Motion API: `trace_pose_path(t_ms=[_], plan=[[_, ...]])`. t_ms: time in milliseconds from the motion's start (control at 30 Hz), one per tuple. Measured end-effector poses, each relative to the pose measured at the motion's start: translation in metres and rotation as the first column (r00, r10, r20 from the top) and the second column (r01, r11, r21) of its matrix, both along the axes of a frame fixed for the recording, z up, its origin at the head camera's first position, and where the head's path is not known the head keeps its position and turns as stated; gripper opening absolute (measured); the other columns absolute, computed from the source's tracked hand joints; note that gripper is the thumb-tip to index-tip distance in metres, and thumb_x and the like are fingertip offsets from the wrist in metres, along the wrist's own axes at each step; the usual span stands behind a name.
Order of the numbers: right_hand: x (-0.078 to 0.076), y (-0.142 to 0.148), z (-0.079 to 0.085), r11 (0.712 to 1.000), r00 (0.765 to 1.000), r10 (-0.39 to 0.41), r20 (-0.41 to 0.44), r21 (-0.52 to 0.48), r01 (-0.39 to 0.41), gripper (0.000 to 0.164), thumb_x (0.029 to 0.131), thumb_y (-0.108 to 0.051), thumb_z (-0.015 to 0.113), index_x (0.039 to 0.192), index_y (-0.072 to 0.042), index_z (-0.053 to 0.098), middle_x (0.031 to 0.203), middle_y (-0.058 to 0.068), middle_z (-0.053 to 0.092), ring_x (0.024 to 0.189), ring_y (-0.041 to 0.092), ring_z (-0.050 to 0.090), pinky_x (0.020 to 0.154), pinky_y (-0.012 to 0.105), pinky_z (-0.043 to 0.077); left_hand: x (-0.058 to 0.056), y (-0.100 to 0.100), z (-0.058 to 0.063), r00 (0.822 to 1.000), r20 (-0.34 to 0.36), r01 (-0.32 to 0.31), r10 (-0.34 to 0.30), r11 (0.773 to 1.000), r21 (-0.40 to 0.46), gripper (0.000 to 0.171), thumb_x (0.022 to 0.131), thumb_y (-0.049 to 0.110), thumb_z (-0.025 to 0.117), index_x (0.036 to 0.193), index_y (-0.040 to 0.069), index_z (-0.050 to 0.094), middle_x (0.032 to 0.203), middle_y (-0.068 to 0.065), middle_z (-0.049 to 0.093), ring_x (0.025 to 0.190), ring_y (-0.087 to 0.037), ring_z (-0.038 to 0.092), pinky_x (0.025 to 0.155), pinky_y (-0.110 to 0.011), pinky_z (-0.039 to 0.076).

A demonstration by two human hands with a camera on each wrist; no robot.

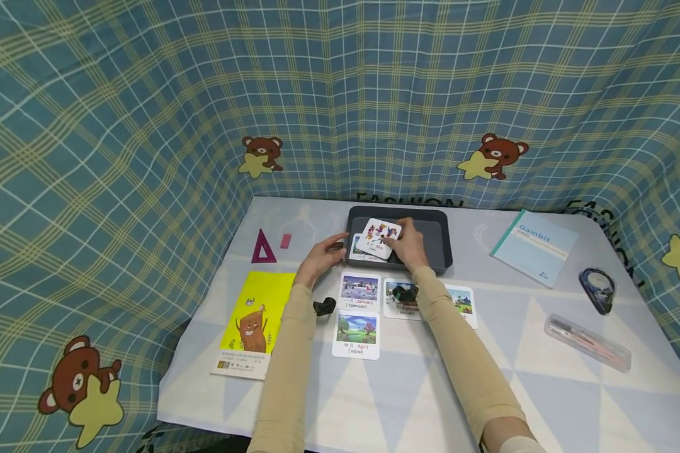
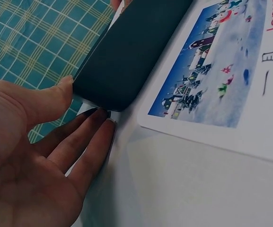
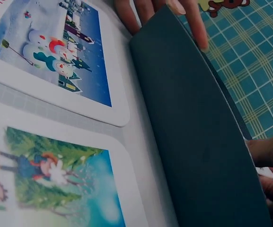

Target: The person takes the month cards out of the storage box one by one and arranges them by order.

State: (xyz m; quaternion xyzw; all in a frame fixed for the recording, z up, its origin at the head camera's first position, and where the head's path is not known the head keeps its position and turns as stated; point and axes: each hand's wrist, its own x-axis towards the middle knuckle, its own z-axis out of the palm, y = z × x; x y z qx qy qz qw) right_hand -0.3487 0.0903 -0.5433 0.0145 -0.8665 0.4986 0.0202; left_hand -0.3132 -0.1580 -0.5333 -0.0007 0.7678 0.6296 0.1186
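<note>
In the head view my right hand [image 1: 410, 244] pinches the May card [image 1: 379, 238] over the left part of a dark grey tray [image 1: 439, 236]. Below it, the June card [image 1: 358, 250] lies in the tray, partly covered. At the tray's left end, my left hand [image 1: 319, 259] touches the wall with nearly straight fingers; its thumb [image 2: 63, 92] reaches the edge in the left wrist view. In front of the tray lie the January card [image 1: 360, 291], February card [image 1: 393, 308], April card [image 1: 356, 340] and another card [image 1: 463, 303], partly behind the right sleeve.
Left are a purple set square [image 1: 263, 247], a pink eraser [image 1: 285, 241] and a yellow book [image 1: 249, 321]. Rightward lie a light blue Gambit notebook [image 1: 535, 248], a dark tape dispenser [image 1: 597, 288] and a clear pencil case [image 1: 588, 343]. A plaid curtain [image 1: 362, 126] hangs behind the table.
</note>
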Motion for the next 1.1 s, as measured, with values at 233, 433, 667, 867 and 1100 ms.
trace_pose_path(t_ms=[233,433,667,867,1100], plan=[[0.012,0.011,0.004,0.998,0.995,0.035,-0.099,-0.045,-0.04,0.055,0.095,-0.025,0.075,0.143,-0.01,0.053,0.084,0.008,0.061,0.067,0.025,0.051,0.066,0.04,0.041,0.001,0.002,-0.006,1.0,0.013,-0.009,0.008,1.0,0.017,0.05,0.101,0.01,0.064,0.148,0.024,0.056,0.149,-0.016,0.051,0.128,-0.03,0.055,0.106,-0.041,0.048],[0.04,0.036,0.021,0.995,0.994,0.051,-0.094,-0.083,-0.059,0.058,0.093,-0.032,0.077,0.143,-0.016,0.054,0.082,0.009,0.064,0.071,0.031,0.06,0.064,0.042,0.045,0.0,0.003,-0.007,1.0,0.015,0.001,-0.002,1.0,0.026,0.05,0.101,0.009,0.063,0.149,0.024,0.055,0.149,-0.017,0.05,0.131,-0.03,0.053,0.107,-0.041,0.048],[0.091,0.063,0.035,0.988,0.991,0.133,-0.026,-0.07,-0.134,0.059,0.094,-0.035,0.075,0.145,-0.017,0.052,0.075,0.012,0.058,0.066,0.033,0.048,0.066,0.04,0.041,-0.002,0.001,-0.001,1.0,0.005,-0.001,0.001,1.0,-0.001,0.052,0.102,0.009,0.062,0.151,0.023,0.052,0.149,-0.018,0.049,0.128,-0.031,0.055,0.105,-0.044,0.048],[0.147,0.077,0.031,0.993,0.992,0.116,0.042,0.0,-0.116,0.055,0.092,-0.037,0.077,0.139,-0.021,0.055,0.072,0.003,0.054,0.06,0.016,0.041,0.058,0.03,0.036,-0.004,-0.002,0.0,1.0,-0.002,0.006,-0.006,1.0,-0.016,0.051,0.103,0.011,0.062,0.151,0.025,0.052,0.149,-0.017,0.05,0.125,-0.03,0.057,0.101,-0.041,0.05],[0.206,0.09,-0.001,0.994,0.991,0.1,0.09,0.026,-0.103,0.054,0.088,-0.036,0.081,0.135,-0.023,0.058,0.068,-0.002,0.052,0.055,0.006,0.04,0.053,0.024,0.033,-0.002,-0.002,-0.001,1.0,0.0,0.014,-0.014,1.0,-0.007,0.052,0.103,0.01,0.061,0.152,0.023,0.05,0.149,-0.017,0.049,0.126,-0.03,0.056,0.102,-0.041,0.05]])
